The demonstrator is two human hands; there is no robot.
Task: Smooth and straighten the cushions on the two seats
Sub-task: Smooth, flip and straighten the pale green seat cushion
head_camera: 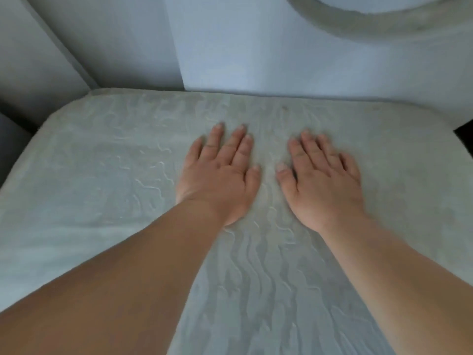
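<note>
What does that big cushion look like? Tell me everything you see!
The cushion is pale grey-green and looks like soft fabric, with raised wavy squiggle lines across its top. Its far corners are rounded. It lies flat and fills most of the view, its far edge against a plain upright surface behind. The left hand and the right hand rest on it palms down, fingers spread, side by side near the middle, not touching each other.

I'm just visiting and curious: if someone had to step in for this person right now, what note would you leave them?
Left hand: open, flat, palm down on the seat cushion, holding nothing.
Right hand: the same, beside it, fingers spread toward the backrest.
Done: nothing certain; the cover shows wavy ripples around and below the hands.
Left: sweep outward to flatten, square up this cushion. The second seat is out of view.
</note>
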